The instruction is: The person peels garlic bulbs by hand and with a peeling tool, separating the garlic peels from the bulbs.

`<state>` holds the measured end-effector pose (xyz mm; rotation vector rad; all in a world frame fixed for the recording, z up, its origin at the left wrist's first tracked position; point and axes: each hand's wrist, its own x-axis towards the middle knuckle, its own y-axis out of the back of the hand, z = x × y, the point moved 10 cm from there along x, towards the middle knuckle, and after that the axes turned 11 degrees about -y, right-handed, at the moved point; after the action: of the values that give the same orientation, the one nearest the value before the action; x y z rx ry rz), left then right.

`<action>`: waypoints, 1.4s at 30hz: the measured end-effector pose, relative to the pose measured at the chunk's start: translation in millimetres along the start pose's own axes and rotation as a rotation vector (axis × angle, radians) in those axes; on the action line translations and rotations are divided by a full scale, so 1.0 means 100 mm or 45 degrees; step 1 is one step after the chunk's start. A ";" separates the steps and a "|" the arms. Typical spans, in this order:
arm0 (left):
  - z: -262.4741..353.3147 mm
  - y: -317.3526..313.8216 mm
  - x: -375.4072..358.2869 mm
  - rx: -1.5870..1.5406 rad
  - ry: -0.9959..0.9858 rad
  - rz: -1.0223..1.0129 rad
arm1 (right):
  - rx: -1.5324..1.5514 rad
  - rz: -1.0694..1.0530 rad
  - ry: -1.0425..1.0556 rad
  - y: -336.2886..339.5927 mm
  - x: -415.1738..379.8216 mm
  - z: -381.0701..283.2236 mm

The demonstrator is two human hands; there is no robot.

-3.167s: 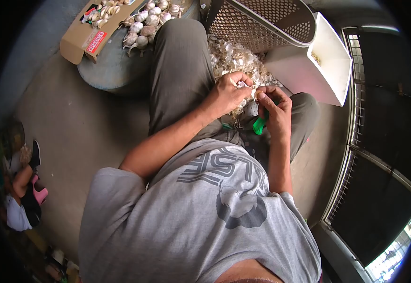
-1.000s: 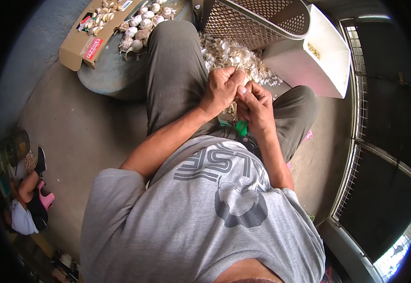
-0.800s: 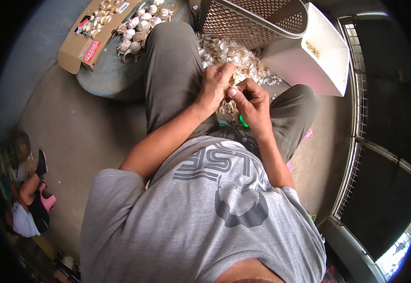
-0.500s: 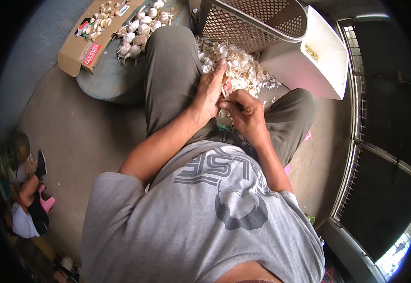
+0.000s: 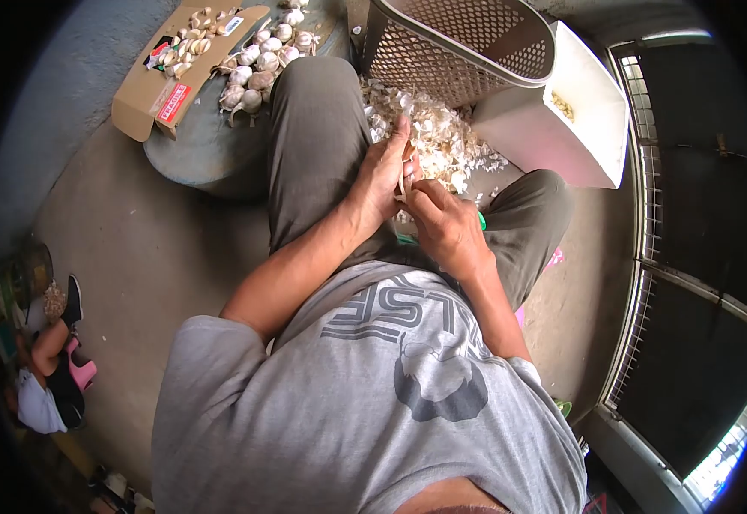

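My left hand (image 5: 380, 178) is closed round a pale garlic clove (image 5: 408, 174), its thumb pointing up. Against it, my right hand (image 5: 449, 224) has its fingers curled in a pinch at the clove's lower end. A bit of green (image 5: 481, 220) shows at the outer edge of my right hand; what is inside that hand is hidden. Below and beyond both hands lies a heap of papery garlic skins (image 5: 442, 128) on the floor between my knees.
At the upper left, a round blue-grey surface (image 5: 194, 158) bears whole garlic bulbs (image 5: 266, 60) and a cardboard piece (image 5: 138, 107) with loose cloves (image 5: 189, 47). A perforated basket (image 5: 442, 64) and a white container (image 5: 519, 120) holding peeled cloves (image 5: 562, 105) stand ahead. Another person (image 5: 48, 377) sits far left.
My right hand has turned, its back now facing up more, with its fingers still at the clove. A bit of green has come into sight beside it. My left hand keeps its hold.
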<state>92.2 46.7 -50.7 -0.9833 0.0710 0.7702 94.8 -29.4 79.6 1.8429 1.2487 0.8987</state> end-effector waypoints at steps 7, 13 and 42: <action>0.06 -0.04 -0.03 0.028 -0.058 -0.002 | 0.088 -0.070 -0.106 0.03 0.01 0.05; 0.05 -0.02 -0.02 0.069 -0.069 -0.028 | 0.567 -0.118 -0.407 0.14 0.07 0.38; 0.11 -0.24 -0.08 0.358 -0.203 -0.266 | 1.101 0.066 -0.896 -0.06 0.05 1.02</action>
<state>97.8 43.2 -24.1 -0.6485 -0.0602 0.6243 179.9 -41.4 24.6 2.5157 1.1841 -0.3785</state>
